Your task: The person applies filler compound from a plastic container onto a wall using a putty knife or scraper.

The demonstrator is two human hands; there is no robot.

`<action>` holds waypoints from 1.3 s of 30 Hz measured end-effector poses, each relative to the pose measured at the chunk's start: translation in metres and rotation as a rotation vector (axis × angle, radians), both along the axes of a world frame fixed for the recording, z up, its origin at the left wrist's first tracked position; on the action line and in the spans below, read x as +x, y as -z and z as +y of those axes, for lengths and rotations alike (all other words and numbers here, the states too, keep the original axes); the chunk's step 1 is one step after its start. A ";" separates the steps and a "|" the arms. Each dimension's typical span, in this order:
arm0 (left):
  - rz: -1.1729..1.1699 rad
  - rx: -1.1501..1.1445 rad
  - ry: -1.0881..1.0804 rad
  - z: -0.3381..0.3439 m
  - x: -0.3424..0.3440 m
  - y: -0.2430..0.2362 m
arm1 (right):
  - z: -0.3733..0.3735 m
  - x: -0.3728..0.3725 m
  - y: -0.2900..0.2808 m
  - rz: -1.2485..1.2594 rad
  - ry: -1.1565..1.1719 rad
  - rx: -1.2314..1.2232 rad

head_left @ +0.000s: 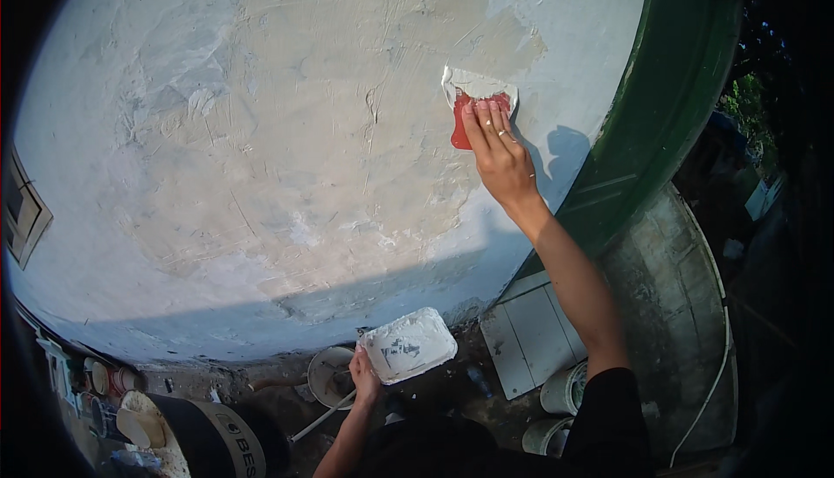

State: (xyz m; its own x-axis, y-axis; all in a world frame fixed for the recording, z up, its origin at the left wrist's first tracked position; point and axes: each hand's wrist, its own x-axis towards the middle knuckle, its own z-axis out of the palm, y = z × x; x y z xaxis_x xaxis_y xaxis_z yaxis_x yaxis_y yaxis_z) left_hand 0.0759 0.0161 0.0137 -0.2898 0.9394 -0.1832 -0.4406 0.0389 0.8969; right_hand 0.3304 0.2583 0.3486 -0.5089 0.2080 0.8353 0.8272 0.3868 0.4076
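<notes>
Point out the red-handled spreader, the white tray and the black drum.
Red-handled spreader (461,132): head view, on the bare red handle left of the fingers.
White tray (446,342): head view, on its right-hand side wall.
Black drum (195,430): head view, on its black side, left of the pale band.

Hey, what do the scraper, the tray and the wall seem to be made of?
Scraper: probably plastic, where smooth, even red shows; white paste hides its blade.
Tray: perhaps moulded plastic, given its rounded corners, though paste coats most of it.
Wall: matte, plaster-like, judging by streaks and beige-white patches; what lies beneath is hidden.
</notes>
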 end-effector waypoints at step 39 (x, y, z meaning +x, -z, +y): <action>-0.030 0.032 -0.009 0.001 -0.020 -0.005 | -0.052 -0.014 0.220 -0.045 -0.120 -0.395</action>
State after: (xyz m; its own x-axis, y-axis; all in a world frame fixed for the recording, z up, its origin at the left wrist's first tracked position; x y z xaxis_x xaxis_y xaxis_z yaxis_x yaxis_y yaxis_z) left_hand 0.0557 0.0168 0.0184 -0.2928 0.9424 -0.1617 -0.4671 0.0066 0.8842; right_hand 0.3169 0.2067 0.1289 -0.5832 0.4454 0.6793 0.7516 0.6131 0.2433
